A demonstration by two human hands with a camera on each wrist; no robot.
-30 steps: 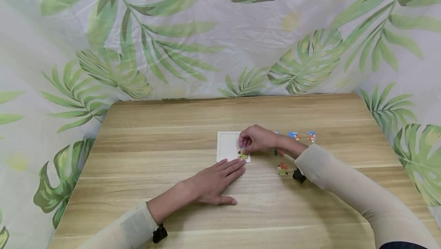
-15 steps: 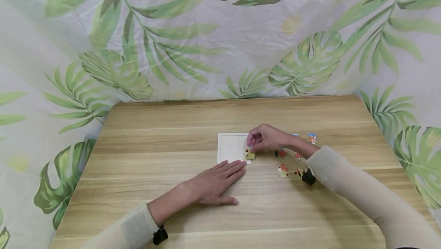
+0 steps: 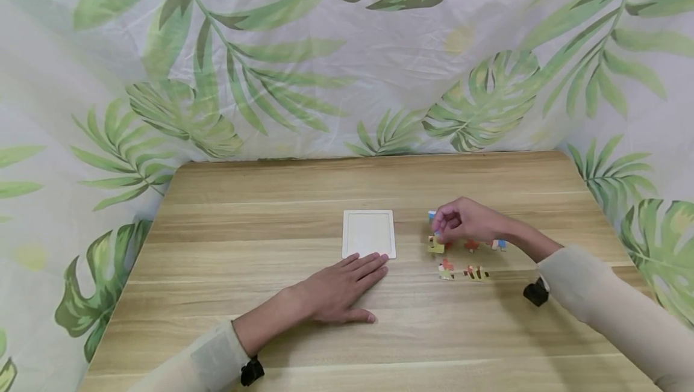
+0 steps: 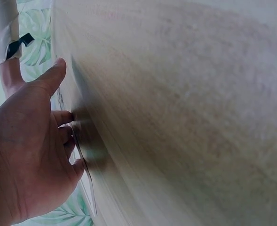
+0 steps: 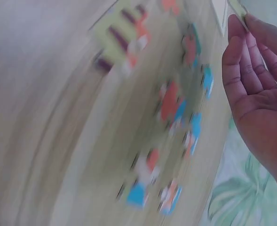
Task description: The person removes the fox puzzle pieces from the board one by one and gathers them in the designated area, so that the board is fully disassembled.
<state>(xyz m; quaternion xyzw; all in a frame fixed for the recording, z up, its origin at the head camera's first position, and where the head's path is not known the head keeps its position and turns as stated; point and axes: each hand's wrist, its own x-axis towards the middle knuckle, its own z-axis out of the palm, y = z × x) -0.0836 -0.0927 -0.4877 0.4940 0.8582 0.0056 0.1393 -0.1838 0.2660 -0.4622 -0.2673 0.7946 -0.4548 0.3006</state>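
A square white puzzle tray [image 3: 370, 234] lies on the table with nothing on its inner panel. My left hand [image 3: 337, 289] lies flat, fingers straight, its fingertips on the tray's front edge. To the right of the tray, my right hand [image 3: 467, 221] pinches a yellow-green puzzle piece [image 3: 435, 245] between thumb and fingers. The same piece's thin edge shows at the top of the right wrist view. Under and around the right hand lie several loose puzzle pieces [image 3: 447, 270] in red, blue and yellow; some are hidden by the hand and forearm.
A striped yellow puzzle piece [image 5: 121, 35] and other blurred ones are spread out in the right wrist view. The wooden table [image 3: 260, 217] ends at the back against a leaf-patterned cloth [image 3: 303, 79]. Each sleeve cuff has a small black device [image 3: 535, 292] below it.
My right hand has moved right, off the tray to the loose pieces, carrying the yellow-green puzzle piece away from the tray's front right corner. The left hand has stayed in place.
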